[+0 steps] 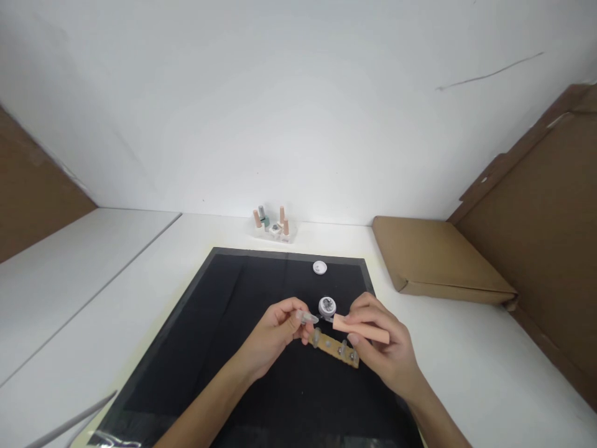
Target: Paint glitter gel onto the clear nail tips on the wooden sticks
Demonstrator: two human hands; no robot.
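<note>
Peach cylinder [362, 330] in right fingers [375, 316]; left fingers [285, 305] pinch translucent sliver [309, 318].

Brush [361, 328] beside nail [306, 317]

Left hand [278, 326] pinches the nail; right hand [395, 356] holds the brush, its tip close by. Beyond the nail, on the mat [261, 280] — a jar [327, 305], then a lid [319, 267]. Bottles [286, 227] stand farther — box [438, 258] far right.

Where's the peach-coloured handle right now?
Head view, right of centre: the peach-coloured handle is in the right hand, over the black mat, right of the clear piece held by the left hand.
</note>
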